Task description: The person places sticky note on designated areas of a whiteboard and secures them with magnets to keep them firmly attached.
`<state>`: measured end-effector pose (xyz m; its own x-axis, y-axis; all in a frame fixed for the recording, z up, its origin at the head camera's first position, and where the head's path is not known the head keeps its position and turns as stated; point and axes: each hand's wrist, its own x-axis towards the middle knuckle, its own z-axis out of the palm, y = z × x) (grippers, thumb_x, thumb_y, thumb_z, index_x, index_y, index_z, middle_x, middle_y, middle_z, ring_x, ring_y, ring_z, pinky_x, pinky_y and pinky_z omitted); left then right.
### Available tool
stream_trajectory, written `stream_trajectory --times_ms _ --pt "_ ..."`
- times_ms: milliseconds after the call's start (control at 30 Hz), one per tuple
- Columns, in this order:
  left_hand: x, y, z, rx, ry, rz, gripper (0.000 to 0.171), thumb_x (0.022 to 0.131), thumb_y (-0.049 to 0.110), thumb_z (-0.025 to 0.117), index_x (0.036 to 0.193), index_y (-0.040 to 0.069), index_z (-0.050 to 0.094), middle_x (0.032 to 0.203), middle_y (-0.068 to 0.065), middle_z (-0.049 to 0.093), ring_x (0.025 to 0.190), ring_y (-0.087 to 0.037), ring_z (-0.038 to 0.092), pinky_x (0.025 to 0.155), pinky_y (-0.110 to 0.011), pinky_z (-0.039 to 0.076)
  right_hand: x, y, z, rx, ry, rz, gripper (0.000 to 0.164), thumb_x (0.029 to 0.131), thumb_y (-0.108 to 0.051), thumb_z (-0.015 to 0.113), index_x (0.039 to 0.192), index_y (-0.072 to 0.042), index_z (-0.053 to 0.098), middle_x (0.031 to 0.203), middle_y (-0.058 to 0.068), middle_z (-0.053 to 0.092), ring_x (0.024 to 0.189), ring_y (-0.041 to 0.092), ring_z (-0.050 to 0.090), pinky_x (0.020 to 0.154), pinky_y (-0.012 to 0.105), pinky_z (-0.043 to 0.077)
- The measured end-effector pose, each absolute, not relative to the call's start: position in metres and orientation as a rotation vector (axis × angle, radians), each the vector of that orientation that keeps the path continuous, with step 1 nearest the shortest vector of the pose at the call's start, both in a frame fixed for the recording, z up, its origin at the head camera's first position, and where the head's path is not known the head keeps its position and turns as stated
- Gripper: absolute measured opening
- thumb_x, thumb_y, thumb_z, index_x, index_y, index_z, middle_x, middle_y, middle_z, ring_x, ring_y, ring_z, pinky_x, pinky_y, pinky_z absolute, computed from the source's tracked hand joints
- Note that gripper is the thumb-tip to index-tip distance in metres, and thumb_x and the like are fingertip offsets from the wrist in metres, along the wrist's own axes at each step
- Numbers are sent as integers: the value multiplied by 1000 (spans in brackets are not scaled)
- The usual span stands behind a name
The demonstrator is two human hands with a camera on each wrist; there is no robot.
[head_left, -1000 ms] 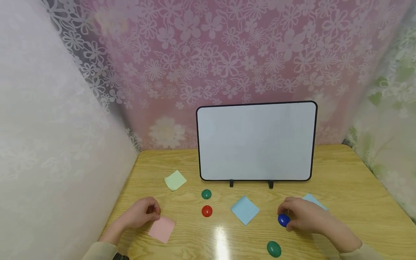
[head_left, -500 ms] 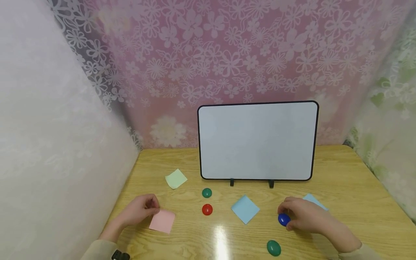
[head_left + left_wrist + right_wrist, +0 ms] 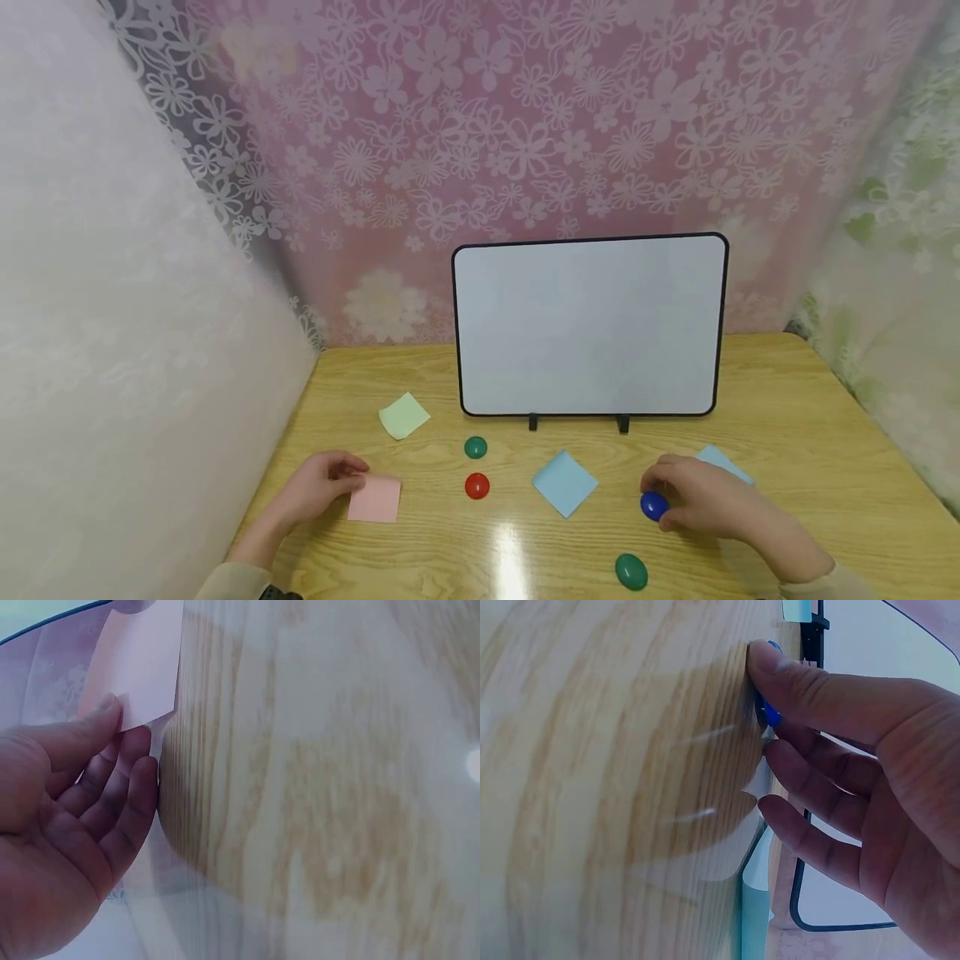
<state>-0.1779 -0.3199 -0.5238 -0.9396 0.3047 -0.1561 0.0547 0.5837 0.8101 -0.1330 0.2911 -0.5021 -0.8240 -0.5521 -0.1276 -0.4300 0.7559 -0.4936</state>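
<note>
At the left of the table, my left hand (image 3: 322,487) pinches a pink sticky note (image 3: 375,500) by its upper left corner. In the left wrist view the thumb lies over the corner of the sticky note (image 3: 142,667), with the fingers behind it. On the right side, my right hand (image 3: 701,497) holds a blue round magnet (image 3: 655,506) between thumb and fingers, close to the tabletop. The right wrist view shows only slivers of the blue magnet (image 3: 770,712) past the thumb. A blue sticky note (image 3: 723,463) lies just behind the right hand, partly covered by it.
A whiteboard (image 3: 588,325) with a black frame stands on two small feet at the back. Before it lie a green magnet (image 3: 476,447), a red magnet (image 3: 477,486), another blue sticky note (image 3: 565,483) and a pale green note (image 3: 404,416). A larger green magnet (image 3: 632,572) sits near the front.
My left hand has turned the pink sticky note from a slant to nearly square and shifted it slightly away from me. The right hand stays in place with the blue magnet.
</note>
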Motion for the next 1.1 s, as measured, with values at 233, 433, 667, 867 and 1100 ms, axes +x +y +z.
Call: stream_trajectory --times_ms 233,433,667,867,1100 --pt "-175 -318 -525 183 2528 1376 18 99 13 78 111 -1 79 101 -7 76 87 -19 67 69 -28 55 -133 294 -502 -786 2681 -668 37 79 -27 97 108 -19 75 102 -13 62 91 6 65 80 34 59" --pt "-176 -315 -527 159 2529 1401 15 102 13 75 109 0 78 98 -6 75 86 -18 67 69 -28 56 -133 297 -505 -826 2697 -664 36 80 -29 97 107 -21 74 103 -15 63 92 5 65 80 33 59" --pt "-179 -313 -531 131 2504 1469 14 104 9 71 113 -2 74 102 -9 76 90 -21 70 75 -30 60 -133 301 -507 -860 2702 -685 35 82 -31 95 110 -21 75 105 -15 64 93 7 66 79 33 59" --pt "-180 -311 -533 84 2497 1521 20 105 8 70 121 -4 73 109 -10 77 95 -22 72 77 -29 61 -134 302 -508 -863 2695 -714 35 83 -31 95 110 -22 76 105 -14 65 94 7 67 80 33 60" --pt "-180 -308 -535 -30 2482 1590 16 104 4 69 117 -6 72 106 -12 78 93 -20 72 77 -29 61 -135 303 -510 -852 2695 -719 34 83 -33 95 110 -25 76 105 -17 65 94 4 65 81 33 60"
